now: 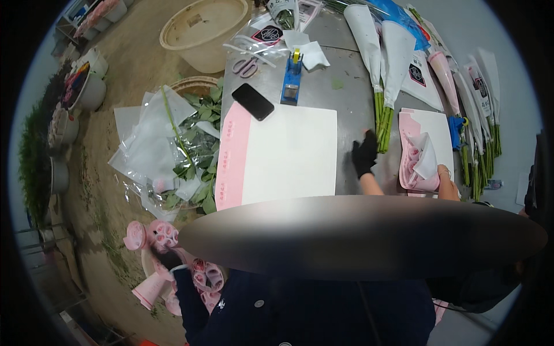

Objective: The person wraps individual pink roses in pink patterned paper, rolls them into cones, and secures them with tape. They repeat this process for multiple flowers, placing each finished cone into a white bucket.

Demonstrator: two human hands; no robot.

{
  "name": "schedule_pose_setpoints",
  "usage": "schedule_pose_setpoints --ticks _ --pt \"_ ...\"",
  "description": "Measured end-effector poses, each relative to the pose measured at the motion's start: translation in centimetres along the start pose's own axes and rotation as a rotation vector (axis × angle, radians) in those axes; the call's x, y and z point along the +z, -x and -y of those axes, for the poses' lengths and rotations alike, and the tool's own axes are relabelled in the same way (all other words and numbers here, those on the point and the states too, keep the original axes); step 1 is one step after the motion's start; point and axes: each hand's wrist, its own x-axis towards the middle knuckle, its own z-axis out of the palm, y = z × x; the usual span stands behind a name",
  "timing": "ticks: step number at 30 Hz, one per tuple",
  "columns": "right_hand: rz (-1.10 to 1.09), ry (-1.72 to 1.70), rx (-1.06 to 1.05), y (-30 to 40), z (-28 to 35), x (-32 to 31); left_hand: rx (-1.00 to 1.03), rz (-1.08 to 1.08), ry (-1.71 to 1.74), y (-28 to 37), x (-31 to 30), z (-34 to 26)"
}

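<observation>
At the lower left my left hand [168, 259], in a black glove, lies against a pink-wrapped rose bouquet [164, 235]. Its fingers are blurred, so I cannot tell whether they grip the wrapping. More pink-wrapped roses [207, 277] crowd around it in a pale container [148, 261]. My right hand is out of view. Before me on the metal table, a stack of white wrapping sheets [292, 155] with a pink border lies flat. A black smartphone [253, 101] rests across its upper left corner. Just beyond stands a blue tape dispenser [292, 80], with scissors [245, 67] to its left.
To the right, a co-worker's gloved hand [365, 153] is near green stems [384, 125], and their bare hand [446, 177] touches partly wrapped pink roses [417, 162]. White-sleeved bouquets [396, 56] lie behind. Left of the table are leafy waste [201, 173] and a large tub [205, 43].
</observation>
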Motion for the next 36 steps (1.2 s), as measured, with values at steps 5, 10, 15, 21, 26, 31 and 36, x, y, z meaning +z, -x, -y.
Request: schedule_pose_setpoints --ticks 5,10,15,21,26,31,36 --pt "0.167 0.192 0.569 -10.7 -2.2 -2.3 0.861 0.992 0.273 9.0 9.2 -26.2" --pt "0.597 0.087 0.949 -13.6 -6.8 -1.7 1.411 1.276 -0.121 13.9 13.1 -33.6" --pt "0.348 -0.013 0.786 -9.7 -9.5 -3.3 1.426 1.187 -0.182 14.8 14.2 -33.3" --pt "0.189 -0.073 0.561 8.0 -9.1 -8.1 1.501 1.207 -0.316 15.5 14.3 -33.4" --pt "0.226 0.01 0.553 20.3 -1.5 -16.2 1.496 1.187 -0.127 15.4 14.3 -32.5" --pt "0.436 -0.172 0.48 26.2 0.6 -20.6 1.604 1.405 -0.145 12.7 11.9 -34.5" --pt "0.776 -0.095 0.265 25.6 -1.2 -21.2 1.35 1.618 0.037 14.6 10.5 -31.5"
